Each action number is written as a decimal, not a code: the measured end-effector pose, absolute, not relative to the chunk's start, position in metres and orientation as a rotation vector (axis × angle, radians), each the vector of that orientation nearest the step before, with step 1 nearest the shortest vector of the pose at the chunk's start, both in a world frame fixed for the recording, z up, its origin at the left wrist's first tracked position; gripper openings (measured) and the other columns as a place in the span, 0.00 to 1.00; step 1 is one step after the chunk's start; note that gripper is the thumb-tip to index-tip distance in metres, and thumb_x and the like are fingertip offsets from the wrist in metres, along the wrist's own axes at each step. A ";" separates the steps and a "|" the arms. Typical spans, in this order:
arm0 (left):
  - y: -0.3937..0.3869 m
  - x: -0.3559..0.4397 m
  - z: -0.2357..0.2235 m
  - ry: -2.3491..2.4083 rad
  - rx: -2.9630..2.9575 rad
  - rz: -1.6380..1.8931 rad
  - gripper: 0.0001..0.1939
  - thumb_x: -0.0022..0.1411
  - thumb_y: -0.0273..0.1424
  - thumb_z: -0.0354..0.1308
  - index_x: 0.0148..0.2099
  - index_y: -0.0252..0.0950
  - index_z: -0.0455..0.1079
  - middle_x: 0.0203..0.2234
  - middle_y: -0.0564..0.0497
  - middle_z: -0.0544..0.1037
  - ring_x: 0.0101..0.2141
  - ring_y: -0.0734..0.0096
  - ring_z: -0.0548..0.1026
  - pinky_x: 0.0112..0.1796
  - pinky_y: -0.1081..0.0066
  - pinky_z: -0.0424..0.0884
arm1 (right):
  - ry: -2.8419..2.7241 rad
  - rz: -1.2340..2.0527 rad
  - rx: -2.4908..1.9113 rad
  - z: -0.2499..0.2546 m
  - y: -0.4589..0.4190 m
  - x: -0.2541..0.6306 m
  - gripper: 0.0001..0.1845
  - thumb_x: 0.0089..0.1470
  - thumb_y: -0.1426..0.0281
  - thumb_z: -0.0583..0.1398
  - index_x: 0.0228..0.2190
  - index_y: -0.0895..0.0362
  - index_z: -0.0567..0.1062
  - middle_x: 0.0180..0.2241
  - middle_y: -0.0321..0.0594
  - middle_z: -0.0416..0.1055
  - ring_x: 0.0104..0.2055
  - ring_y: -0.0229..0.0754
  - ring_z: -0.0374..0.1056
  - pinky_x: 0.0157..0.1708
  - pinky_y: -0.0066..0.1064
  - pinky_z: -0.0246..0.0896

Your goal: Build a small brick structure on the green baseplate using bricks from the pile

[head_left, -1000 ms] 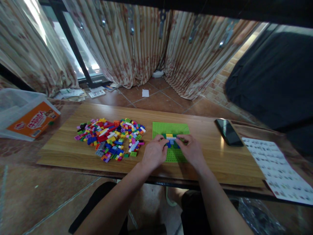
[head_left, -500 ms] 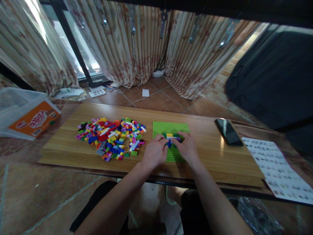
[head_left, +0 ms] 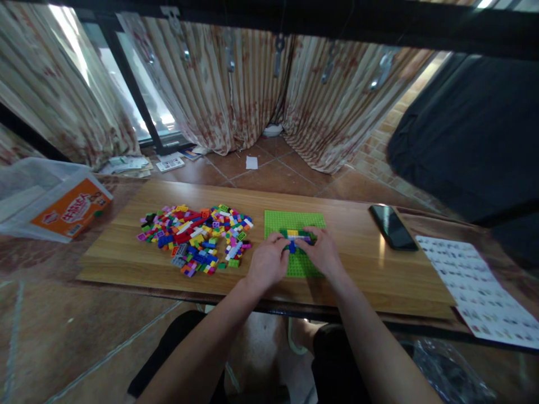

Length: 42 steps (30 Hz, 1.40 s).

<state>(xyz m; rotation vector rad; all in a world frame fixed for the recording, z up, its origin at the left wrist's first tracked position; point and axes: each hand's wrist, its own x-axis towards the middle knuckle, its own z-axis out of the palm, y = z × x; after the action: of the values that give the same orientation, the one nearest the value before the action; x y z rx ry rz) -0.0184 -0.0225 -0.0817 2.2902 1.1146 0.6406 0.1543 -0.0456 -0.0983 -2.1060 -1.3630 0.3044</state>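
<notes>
A light green studded baseplate [head_left: 295, 219] lies on the wooden board in front of me. On its middle sits a small build of toy bricks [head_left: 292, 233], with green, yellow, white, purple and blue showing. My left hand [head_left: 269, 258] is closed at the left end of this build, thumb and fingers pinching its edge by the blue brick [head_left: 292, 247]. From the right, my right hand [head_left: 322, 251] grips the other end, its fingers over the far side and the thumb on the near side. The fingers hide both ends of the build.
Left of the baseplate spreads a pile of loose bricks [head_left: 197, 235] in many colours. A clear plastic box [head_left: 54, 196] with an orange label stands at the far left. On the right lie a black phone [head_left: 392, 227] and a printed sheet [head_left: 475, 286].
Both hands stay on the brick build in nearly the same pose. The camera view has shifted slightly, so the surroundings sit a little lower and the pile a little further right.
</notes>
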 end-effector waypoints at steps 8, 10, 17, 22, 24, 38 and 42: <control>-0.018 -0.018 -0.079 1.103 2.197 0.822 0.12 0.64 0.26 0.53 0.47 0.35 0.74 0.45 0.45 0.76 0.43 0.64 0.77 0.46 0.65 0.75 | -1.083 0.338 -1.914 -0.086 -0.041 0.159 0.24 0.52 0.55 0.57 0.37 0.60 0.82 0.33 0.48 0.79 0.34 0.48 0.72 0.37 0.37 0.65; -0.013 -0.022 -0.076 1.115 2.191 0.880 0.12 0.63 0.25 0.53 0.46 0.34 0.74 0.43 0.45 0.77 0.43 0.64 0.77 0.46 0.65 0.74 | -1.107 0.304 -1.920 -0.082 -0.041 0.156 0.24 0.51 0.55 0.57 0.36 0.60 0.82 0.34 0.48 0.80 0.33 0.49 0.73 0.37 0.38 0.65; 0.024 -0.065 -0.063 1.420 2.083 1.014 0.11 0.63 0.24 0.53 0.43 0.33 0.76 0.38 0.44 0.79 0.39 0.66 0.77 0.45 0.67 0.73 | -1.152 0.318 -1.940 -0.077 -0.045 0.149 0.24 0.49 0.54 0.57 0.33 0.60 0.83 0.35 0.51 0.80 0.34 0.51 0.73 0.37 0.40 0.66; 0.045 -0.103 -0.058 1.685 1.978 0.976 0.11 0.63 0.26 0.54 0.42 0.34 0.78 0.37 0.45 0.81 0.38 0.66 0.77 0.45 0.68 0.72 | -1.200 0.327 -1.917 -0.078 -0.045 0.146 0.24 0.48 0.53 0.57 0.31 0.59 0.82 0.35 0.51 0.80 0.34 0.51 0.73 0.37 0.40 0.66; 0.050 -0.115 -0.057 1.759 1.950 0.970 0.11 0.62 0.27 0.55 0.41 0.34 0.79 0.35 0.46 0.81 0.36 0.66 0.77 0.42 0.68 0.72 | -1.226 0.328 -1.896 -0.079 -0.045 0.146 0.25 0.48 0.52 0.57 0.32 0.59 0.82 0.34 0.51 0.80 0.34 0.51 0.73 0.38 0.40 0.66; 0.067 -0.169 -0.050 1.561 1.875 0.895 0.28 0.47 0.13 0.50 0.48 0.34 0.78 0.41 0.49 0.83 0.45 0.67 0.79 0.50 0.69 0.72 | -1.387 0.299 -1.887 -0.085 -0.048 0.143 0.22 0.52 0.53 0.55 0.31 0.57 0.81 0.33 0.47 0.79 0.35 0.49 0.73 0.38 0.38 0.65; 0.062 -0.178 -0.049 1.445 2.000 0.799 0.25 0.48 0.17 0.53 0.47 0.34 0.78 0.42 0.48 0.83 0.45 0.65 0.79 0.50 0.68 0.72 | -1.409 0.296 -1.869 -0.086 -0.047 0.144 0.22 0.53 0.53 0.56 0.31 0.55 0.80 0.34 0.46 0.79 0.36 0.49 0.73 0.39 0.37 0.65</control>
<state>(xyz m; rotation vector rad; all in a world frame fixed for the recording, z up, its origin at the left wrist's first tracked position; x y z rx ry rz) -0.1783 0.0615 -0.0487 2.0001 1.4449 0.7993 0.1438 -0.0475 -0.0864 -1.8693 -1.4092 0.2958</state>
